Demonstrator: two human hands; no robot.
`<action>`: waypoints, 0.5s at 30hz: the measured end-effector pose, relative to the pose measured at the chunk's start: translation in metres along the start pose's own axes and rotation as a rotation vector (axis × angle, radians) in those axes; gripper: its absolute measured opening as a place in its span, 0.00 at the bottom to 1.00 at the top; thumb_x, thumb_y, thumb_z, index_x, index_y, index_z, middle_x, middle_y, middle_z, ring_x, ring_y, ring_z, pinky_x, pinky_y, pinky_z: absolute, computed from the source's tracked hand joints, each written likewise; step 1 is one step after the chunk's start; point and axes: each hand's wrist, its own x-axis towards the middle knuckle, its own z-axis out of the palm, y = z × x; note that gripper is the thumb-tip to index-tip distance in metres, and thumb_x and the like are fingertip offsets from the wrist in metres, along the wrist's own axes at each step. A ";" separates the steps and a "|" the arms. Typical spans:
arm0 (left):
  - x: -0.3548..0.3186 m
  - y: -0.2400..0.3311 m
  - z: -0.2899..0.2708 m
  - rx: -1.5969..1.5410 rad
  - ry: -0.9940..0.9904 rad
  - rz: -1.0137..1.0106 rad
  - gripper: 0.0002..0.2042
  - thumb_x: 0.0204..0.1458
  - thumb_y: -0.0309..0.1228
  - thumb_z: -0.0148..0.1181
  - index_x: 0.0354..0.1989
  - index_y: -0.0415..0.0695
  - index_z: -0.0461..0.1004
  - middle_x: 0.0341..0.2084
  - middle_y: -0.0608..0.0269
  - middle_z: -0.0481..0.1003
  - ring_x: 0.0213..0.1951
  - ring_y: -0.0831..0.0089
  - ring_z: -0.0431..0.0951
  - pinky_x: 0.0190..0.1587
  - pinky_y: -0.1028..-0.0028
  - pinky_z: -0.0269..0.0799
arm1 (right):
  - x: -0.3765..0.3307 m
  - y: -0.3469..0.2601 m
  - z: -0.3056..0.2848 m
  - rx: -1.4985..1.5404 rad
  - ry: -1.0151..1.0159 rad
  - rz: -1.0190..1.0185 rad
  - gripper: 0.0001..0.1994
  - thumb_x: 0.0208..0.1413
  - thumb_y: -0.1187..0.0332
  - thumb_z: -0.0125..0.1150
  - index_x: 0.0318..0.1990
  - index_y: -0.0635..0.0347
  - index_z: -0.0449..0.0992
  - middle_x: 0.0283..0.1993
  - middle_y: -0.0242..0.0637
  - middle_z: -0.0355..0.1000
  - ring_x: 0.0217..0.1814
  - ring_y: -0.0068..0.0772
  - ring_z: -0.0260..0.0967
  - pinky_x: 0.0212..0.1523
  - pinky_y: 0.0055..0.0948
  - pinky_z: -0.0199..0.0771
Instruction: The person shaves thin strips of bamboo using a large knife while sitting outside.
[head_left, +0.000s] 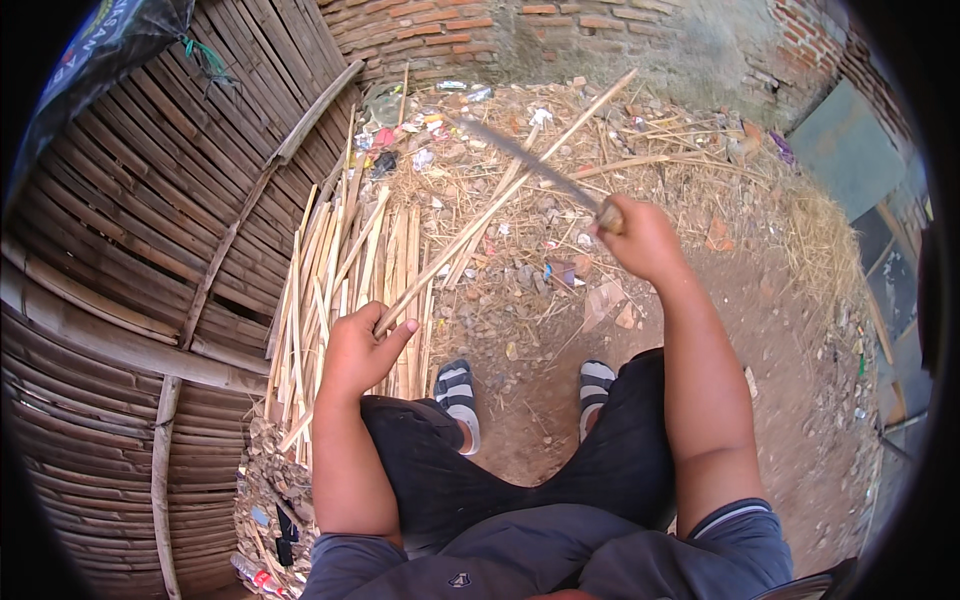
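Note:
My left hand (pixel 362 348) is closed round the near end of a long bamboo strip (pixel 470 232), which slants away to the upper right, its far tip near the brick wall. My right hand (pixel 640 238) grips the short wooden handle of a machete (pixel 530 160). The dark, slightly blurred blade points to the upper left and crosses over the strip in the picture; whether it touches the strip I cannot tell. Below and left of the strip lies a pile of split bamboo strips (pixel 340 255), next to my left hand.
A bamboo slat wall (pixel 130 250) stands on the left, a brick wall (pixel 560 35) at the back. Straw and litter (pixel 700 170) cover the far ground. My sandalled feet (pixel 457 395) rest on bare soil. Grey panels (pixel 850 150) lean at the right.

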 end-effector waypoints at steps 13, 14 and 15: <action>0.002 -0.006 0.004 0.028 -0.041 0.021 0.16 0.55 0.37 0.75 0.28 0.38 0.77 0.15 0.68 0.69 0.21 0.79 0.65 0.25 0.70 0.62 | -0.028 -0.043 0.022 -0.120 -0.247 -0.486 0.10 0.51 0.68 0.67 0.42 0.50 0.81 0.34 0.44 0.81 0.40 0.51 0.81 0.41 0.51 0.80; 0.001 -0.008 0.004 0.028 -0.040 0.028 0.16 0.56 0.37 0.75 0.28 0.38 0.77 0.15 0.68 0.69 0.21 0.79 0.65 0.25 0.70 0.63 | -0.026 -0.041 0.023 -0.083 -0.268 -0.461 0.09 0.52 0.67 0.68 0.42 0.51 0.81 0.34 0.44 0.81 0.39 0.51 0.81 0.41 0.51 0.80; 0.000 -0.009 0.003 0.030 -0.039 0.035 0.16 0.56 0.37 0.75 0.28 0.38 0.77 0.15 0.68 0.69 0.21 0.79 0.65 0.25 0.70 0.63 | -0.022 -0.037 0.022 -0.046 -0.289 -0.436 0.09 0.53 0.66 0.68 0.42 0.52 0.81 0.34 0.45 0.81 0.39 0.51 0.81 0.41 0.50 0.80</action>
